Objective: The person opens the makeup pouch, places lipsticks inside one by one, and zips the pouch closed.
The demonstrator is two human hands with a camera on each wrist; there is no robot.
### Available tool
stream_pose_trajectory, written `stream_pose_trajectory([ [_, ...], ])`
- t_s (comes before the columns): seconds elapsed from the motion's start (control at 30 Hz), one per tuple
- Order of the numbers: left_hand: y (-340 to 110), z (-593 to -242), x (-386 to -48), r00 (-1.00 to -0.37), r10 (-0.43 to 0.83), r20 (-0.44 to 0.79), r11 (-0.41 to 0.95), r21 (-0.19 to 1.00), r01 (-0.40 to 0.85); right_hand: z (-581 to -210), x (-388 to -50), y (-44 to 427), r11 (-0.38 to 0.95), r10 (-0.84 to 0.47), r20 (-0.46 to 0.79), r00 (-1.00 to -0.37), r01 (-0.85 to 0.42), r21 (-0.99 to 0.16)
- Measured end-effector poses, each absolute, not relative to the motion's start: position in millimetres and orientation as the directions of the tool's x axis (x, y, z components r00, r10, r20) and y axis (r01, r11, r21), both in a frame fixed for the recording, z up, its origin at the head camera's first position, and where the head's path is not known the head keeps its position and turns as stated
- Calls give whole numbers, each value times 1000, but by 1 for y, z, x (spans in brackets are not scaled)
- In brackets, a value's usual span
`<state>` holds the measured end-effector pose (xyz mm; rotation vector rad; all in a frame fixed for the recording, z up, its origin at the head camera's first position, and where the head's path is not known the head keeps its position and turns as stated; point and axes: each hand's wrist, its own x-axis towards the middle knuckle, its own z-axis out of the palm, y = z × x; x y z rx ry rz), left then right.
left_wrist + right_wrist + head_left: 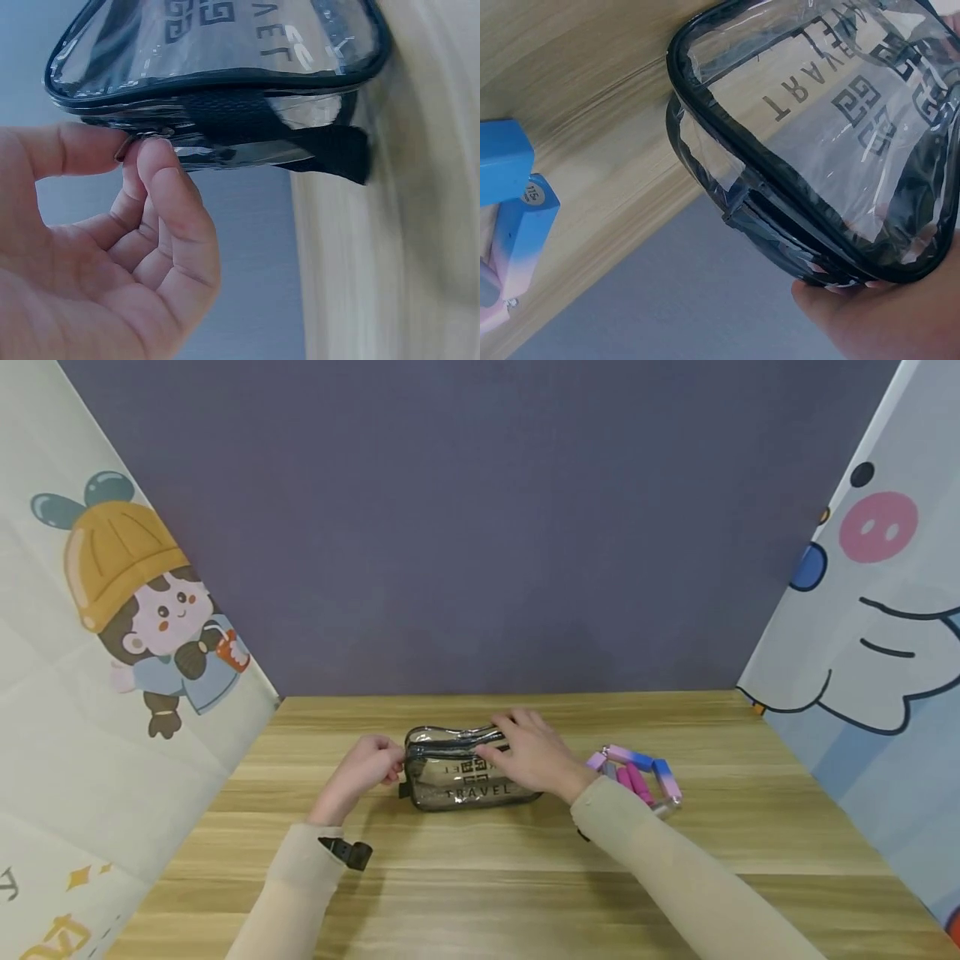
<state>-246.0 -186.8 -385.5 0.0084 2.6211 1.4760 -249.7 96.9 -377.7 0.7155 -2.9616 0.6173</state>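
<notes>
Now, past my pale sleeves (300, 868), my left hand (366, 767) pinches a small metal zip pull (124, 148) between thumb and forefinger. My right hand (534, 757) grips the other end, fingers over the top. Between them the clear bag (465, 777) stands upright on the bench (480, 877). So the bag is held and the pull is caught; the work on the zip looks under way, though whether it is fastened I cannot tell. I make out nothing inside the bag. To the right, partly behind my forearm, boxes (666, 778) and pink tubes (641, 783) lie outside it, that pile seemingly not yet dealt with. Farthest off stands a dark panel (480, 527).
</notes>
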Motion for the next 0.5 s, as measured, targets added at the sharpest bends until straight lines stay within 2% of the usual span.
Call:
stream_pose_trajectory([
  [0.5, -188, -379, -251, -992, 62, -105, 527, 848, -57, -374, -249, 95, 828, -440, 94, -893, -444, -342],
])
